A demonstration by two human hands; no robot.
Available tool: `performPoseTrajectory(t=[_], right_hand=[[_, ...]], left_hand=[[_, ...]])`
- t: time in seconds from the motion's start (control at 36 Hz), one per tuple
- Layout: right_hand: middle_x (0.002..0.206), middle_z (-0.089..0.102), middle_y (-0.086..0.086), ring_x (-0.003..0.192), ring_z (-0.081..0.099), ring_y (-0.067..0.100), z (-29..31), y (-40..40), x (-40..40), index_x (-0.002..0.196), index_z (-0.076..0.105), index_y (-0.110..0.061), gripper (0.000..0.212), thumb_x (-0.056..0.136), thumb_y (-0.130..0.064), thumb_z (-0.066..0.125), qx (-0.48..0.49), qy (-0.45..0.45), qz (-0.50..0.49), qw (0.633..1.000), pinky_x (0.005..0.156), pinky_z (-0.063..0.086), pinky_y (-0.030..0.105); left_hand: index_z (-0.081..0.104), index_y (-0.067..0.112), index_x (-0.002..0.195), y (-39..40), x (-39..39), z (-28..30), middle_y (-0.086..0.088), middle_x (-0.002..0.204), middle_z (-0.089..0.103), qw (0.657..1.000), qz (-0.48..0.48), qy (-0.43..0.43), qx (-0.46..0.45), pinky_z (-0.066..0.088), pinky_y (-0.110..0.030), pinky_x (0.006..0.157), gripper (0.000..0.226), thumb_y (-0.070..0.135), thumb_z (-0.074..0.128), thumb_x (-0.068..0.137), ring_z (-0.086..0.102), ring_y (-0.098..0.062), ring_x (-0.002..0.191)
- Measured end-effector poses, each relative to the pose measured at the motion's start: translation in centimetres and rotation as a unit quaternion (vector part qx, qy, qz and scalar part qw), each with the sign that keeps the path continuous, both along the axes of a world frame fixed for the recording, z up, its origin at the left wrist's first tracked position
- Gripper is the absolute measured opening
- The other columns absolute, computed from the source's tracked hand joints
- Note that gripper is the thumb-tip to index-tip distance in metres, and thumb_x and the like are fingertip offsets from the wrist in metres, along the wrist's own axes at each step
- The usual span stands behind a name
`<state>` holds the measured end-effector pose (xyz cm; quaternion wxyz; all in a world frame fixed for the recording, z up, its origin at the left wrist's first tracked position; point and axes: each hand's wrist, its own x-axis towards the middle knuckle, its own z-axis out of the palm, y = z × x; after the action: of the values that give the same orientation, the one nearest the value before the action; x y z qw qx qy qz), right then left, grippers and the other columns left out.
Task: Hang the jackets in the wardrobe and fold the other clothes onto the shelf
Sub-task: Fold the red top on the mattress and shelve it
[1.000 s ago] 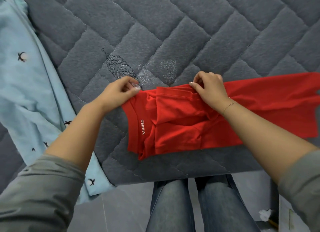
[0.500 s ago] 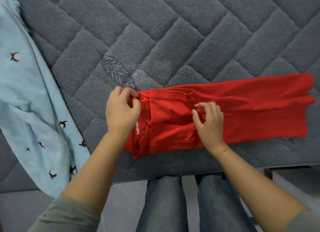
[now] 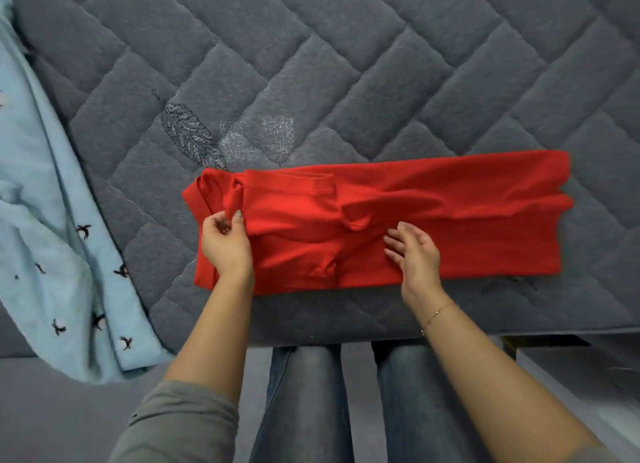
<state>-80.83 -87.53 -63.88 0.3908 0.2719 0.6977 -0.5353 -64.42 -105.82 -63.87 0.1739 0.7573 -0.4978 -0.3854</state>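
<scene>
Fingers of the left hand (image 3: 225, 248) pinch a small raised fold of the red garment (image 3: 433, 220) near its collar end; fingers of the right hand (image 3: 414, 255) are spread and relaxed, lying on or just over the middle of the cloth — contact cannot be told — and grip nothing. Item: red garment, folded into a long band, laid flat across the grey quilted mattress (image 3: 346, 64) close to its near edge, collar end to the left, far end to the right. No container in view. Item: light blue garment with small black bird prints (image 3: 45, 220), draped over the mattress's left side and hanging past the edge, well apart from the red one. Open room: bare quilting beyond and to the right of the red band; a narrow strip between it and the near edge, where the person's jeans-clad legs (image 3: 346, 410) stand. Change since half a second ago — the white collar lettering no longer shows, the left hand has shifted from the collar edge to this pinch, and the right hand has opened.
</scene>
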Motion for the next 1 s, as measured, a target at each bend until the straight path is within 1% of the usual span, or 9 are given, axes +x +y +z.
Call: performPoseTrajectory(t=[0.11,0.19,0.28,0.33,0.5,0.69,0.86,0.92,1.0], right_hand=[[0.089,0.064,0.005,0.082,0.065,0.015,0.5,2.4,-4.0,0.1,0.056,-0.014,0.006,0.097,-0.019,0.057,0.017,-0.006,-0.083,0.996,0.068,0.053,0.025],[0.088,0.061,0.005,0.078,0.063,0.015,0.9,4.3,-7.5,0.095,0.055,-0.015,0.007,0.097,-0.022,0.057,0.023,0.004,-0.108,0.994,0.068,0.05,0.027],[0.085,0.06,0.005,0.074,0.062,0.015,1.2,6.0,-11.1,0.086,0.053,-0.019,0.013,0.097,-0.023,0.058,0.029,0.011,-0.121,0.992,0.065,0.048,0.027],[0.083,0.06,0.005,0.072,0.062,0.015,1.3,6.8,-13.3,0.084,0.053,-0.019,0.015,0.096,-0.027,0.06,0.032,0.007,-0.113,0.993,0.066,0.049,0.028],[0.071,0.058,0.003,0.049,0.061,0.006,1.0,9.0,-17.3,0.079,0.049,-0.018,0.021,0.098,-0.024,0.056,0.048,0.02,-0.109,0.993,0.056,0.05,0.025],[0.058,0.062,0.0,0.054,0.064,0.01,1.2,12.5,-18.1,0.083,0.054,-0.015,0.014,0.097,-0.016,0.052,-0.013,0.029,-0.098,0.995,0.056,0.054,0.025],[0.092,0.066,0.007,0.066,0.07,0.009,0.2,14.9,-18.4,0.093,0.056,-0.017,0.012,0.099,-0.009,0.049,-0.007,-0.019,0.042,0.999,0.062,0.055,0.022],[0.103,0.066,0.014,0.07,0.067,0.012,-0.2,15.0,-18.6,0.098,0.055,-0.015,0.005,0.097,-0.01,0.054,0.059,0.03,0.103,0.992,0.064,0.054,0.022],[0.12,0.058,0.016,0.094,0.06,0.02,-0.6,14.9,-18.9,0.113,0.052,-0.012,0.031,0.087,-0.015,0.07,0.168,0.144,0.16,0.962,0.091,0.05,0.037]], left_hand=[[0.053,-0.002,0.121,2.4,-2.0,1.9,-0.022,0.121,0.051,0.992,-0.026,-0.098,-0.078,0.03,-0.023,0.097,0.047,0.014,0.073,0.082,0.049,-0.03,0.109],[0.061,0.002,0.111,5.6,-4.8,3.6,-0.018,0.115,0.057,0.96,-0.203,-0.111,-0.161,0.03,-0.034,0.097,0.035,0.008,0.072,0.078,0.049,-0.032,0.111],[0.066,0.008,0.101,9.3,-8.0,3.8,-0.01,0.108,0.063,0.897,-0.417,-0.061,-0.13,0.038,-0.039,0.088,0.029,-0.001,0.07,0.074,0.056,-0.033,0.103],[0.067,0.013,0.106,11.5,-9.7,3.2,-0.006,0.114,0.062,0.852,-0.503,-0.099,-0.107,0.04,-0.041,0.085,0.034,0.003,0.072,0.074,0.055,-0.03,0.105],[0.067,0.019,0.11,12.5,-11.3,0.6,-0.004,0.119,0.056,0.86,-0.458,-0.221,-0.041,0.031,-0.039,0.093,0.031,0.018,0.072,0.079,0.05,-0.028,0.112],[0.07,0.017,0.086,10.2,-10.0,1.2,-0.001,0.095,0.066,0.824,-0.534,-0.175,-0.072,0.028,-0.037,0.086,0.003,0.018,0.07,0.084,0.06,-0.027,0.094],[0.069,0.016,0.097,10.7,-8.7,2.1,-0.002,0.118,0.063,0.807,-0.562,-0.176,-0.056,0.03,-0.037,0.09,0.021,0.022,0.077,0.079,0.058,-0.027,0.11],[0.068,0.016,0.106,11.7,-9.4,2.1,-0.004,0.127,0.06,0.807,-0.559,-0.18,-0.063,0.031,-0.039,0.094,0.03,0.022,0.078,0.078,0.055,-0.028,0.117],[0.066,0.015,0.114,13.6,-11.7,2.0,-0.008,0.134,0.056,0.808,-0.562,-0.151,-0.093,0.035,-0.041,0.097,0.036,0.018,0.076,0.08,0.053,-0.03,0.121]])
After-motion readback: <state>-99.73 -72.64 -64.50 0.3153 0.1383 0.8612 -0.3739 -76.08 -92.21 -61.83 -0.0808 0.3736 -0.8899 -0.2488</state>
